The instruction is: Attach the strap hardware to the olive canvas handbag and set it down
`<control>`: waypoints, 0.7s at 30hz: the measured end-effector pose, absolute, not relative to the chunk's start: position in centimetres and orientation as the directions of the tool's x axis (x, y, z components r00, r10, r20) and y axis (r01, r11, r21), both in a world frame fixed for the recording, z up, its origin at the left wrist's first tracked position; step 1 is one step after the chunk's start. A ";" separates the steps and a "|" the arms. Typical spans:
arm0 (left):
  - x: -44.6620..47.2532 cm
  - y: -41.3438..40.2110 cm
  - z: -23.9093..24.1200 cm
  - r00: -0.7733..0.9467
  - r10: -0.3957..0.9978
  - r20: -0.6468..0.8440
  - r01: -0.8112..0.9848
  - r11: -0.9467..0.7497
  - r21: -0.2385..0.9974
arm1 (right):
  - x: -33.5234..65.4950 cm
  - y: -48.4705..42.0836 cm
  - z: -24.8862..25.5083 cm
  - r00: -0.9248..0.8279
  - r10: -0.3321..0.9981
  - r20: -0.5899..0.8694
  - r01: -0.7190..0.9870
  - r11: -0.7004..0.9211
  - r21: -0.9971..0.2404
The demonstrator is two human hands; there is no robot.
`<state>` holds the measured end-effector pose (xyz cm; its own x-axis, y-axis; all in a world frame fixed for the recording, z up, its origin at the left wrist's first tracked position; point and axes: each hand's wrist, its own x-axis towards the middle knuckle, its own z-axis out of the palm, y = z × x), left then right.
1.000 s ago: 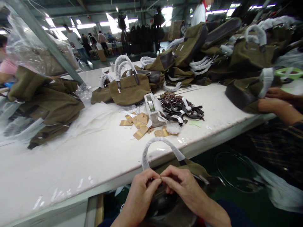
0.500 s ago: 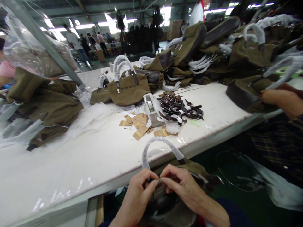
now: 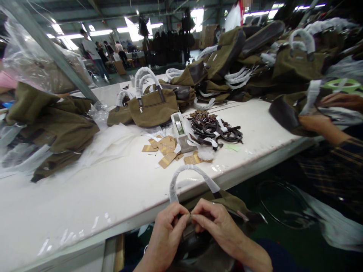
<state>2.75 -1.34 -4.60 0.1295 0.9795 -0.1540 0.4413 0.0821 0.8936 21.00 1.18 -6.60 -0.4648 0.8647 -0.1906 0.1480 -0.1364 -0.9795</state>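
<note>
An olive handbag point(image 3: 234, 201) with dark trim rests against the table's front edge, below the camera. White wrapping covers its upright handle point(image 3: 195, 167). My left hand point(image 3: 169, 232) and my right hand point(image 3: 219, 224) meet over the bag, thumb and forefinger of each pinched together, tips almost touching. Whatever lies between the fingertips is too small to make out. Just beyond the bag are brown card tags point(image 3: 168, 159), a grey tape dispenser point(image 3: 183, 139) and a heap of dark straps point(image 3: 211, 130).
More olive bags point(image 3: 154, 107) stand and lie along the white table point(image 3: 99, 196), with a large pile point(image 3: 227, 53) at the back right. At right, a co-worker's hand point(image 3: 314, 122) holds another bag. A slanted metal post point(image 3: 53, 56) crosses the left side.
My hands stay pinched together in nearly the same spot over the handbag. At right, the co-worker's hands and the handle of their bag have shifted.
</note>
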 end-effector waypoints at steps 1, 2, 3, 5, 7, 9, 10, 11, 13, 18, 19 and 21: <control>2.8 -1.3 -4.6 0.132 0.980 -0.148 0.442 0.076 0.894 | 21.0 1.2 -6.6 -0.465 0.865 -0.189 0.140 -0.139 -0.980; 2.8 -1.4 -4.6 0.134 0.980 -0.145 0.443 0.072 0.894 | 21.1 1.1 -6.6 -0.466 0.864 -0.188 0.129 -0.144 -0.981; 2.9 -1.4 -4.6 0.134 0.981 -0.143 0.443 0.070 0.894 | 21.1 1.1 -6.6 -0.468 0.864 -0.186 0.119 -0.147 -0.982; 3.0 -1.4 -4.6 0.131 0.980 -0.148 0.440 0.076 0.895 | 21.2 1.1 -6.6 -0.474 0.862 -0.181 0.111 -0.145 -0.983; 3.1 -1.5 -4.6 0.122 0.981 -0.149 0.434 0.082 0.897 | 21.2 1.1 -6.5 -0.474 0.862 -0.179 0.119 -0.139 -0.983; 3.2 -1.5 -4.5 0.108 0.983 -0.150 0.427 0.090 0.900 | 21.2 1.1 -6.4 -0.473 0.863 -0.178 0.129 -0.132 -0.983; 3.2 -1.6 -4.5 0.104 0.983 -0.152 0.422 0.095 0.902 | 21.2 1.1 -6.4 -0.472 0.864 -0.175 0.133 -0.126 -0.983; 3.2 -1.6 -4.6 0.101 0.983 -0.154 0.417 0.099 0.903 | 21.1 1.1 -6.4 -0.472 0.865 -0.172 0.137 -0.120 -0.983; 3.3 -1.7 -4.8 0.106 0.982 -0.159 0.414 0.102 0.904 | 21.0 1.2 -6.4 -0.472 0.866 -0.165 0.145 -0.108 -0.983; 3.4 -1.6 -5.3 0.112 0.981 -0.156 0.419 0.096 0.903 | 20.9 1.2 -6.6 -0.467 0.870 -0.157 0.156 -0.094 -0.983; 3.5 -1.6 -5.2 0.112 0.981 -0.160 0.414 0.101 0.905 | 21.0 1.3 -6.5 -0.467 0.870 -0.160 0.157 -0.096 -0.983; 3.3 -1.6 -4.9 0.132 0.976 -0.176 0.395 0.111 0.912 | 21.3 1.4 -6.2 -0.477 0.862 -0.173 0.168 -0.104 -0.980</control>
<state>3.31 -1.60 -4.88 0.1318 0.9755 -0.1760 0.3951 0.1111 0.9119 21.27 1.42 -6.23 -0.4770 0.8616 -0.1733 0.1681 -0.1041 -0.9803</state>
